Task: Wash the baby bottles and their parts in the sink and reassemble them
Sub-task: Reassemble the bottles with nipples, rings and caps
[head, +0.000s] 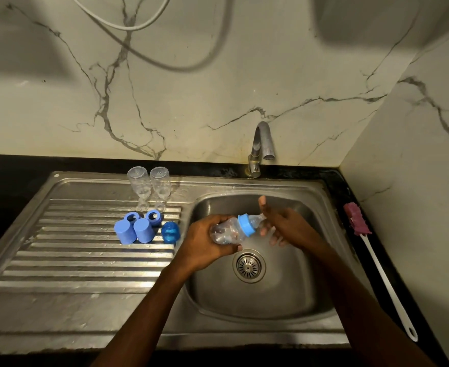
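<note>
Fingers of our left hand (207, 242) curl round the clear, waisted plastic bottle (227, 231) over the rear half of the steel sink (257, 300) basin; its round blue collar (245, 225) points at our right hand (284, 226), fingers loose, thumb lifted, palm touching the soft teat (257, 219).

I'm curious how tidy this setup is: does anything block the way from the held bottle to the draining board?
Partly. The translucent blue cap and two blue caps sit right beside the left hand gripping the bottle. The draining board's bare ribs nearer the person lie open.
</note>
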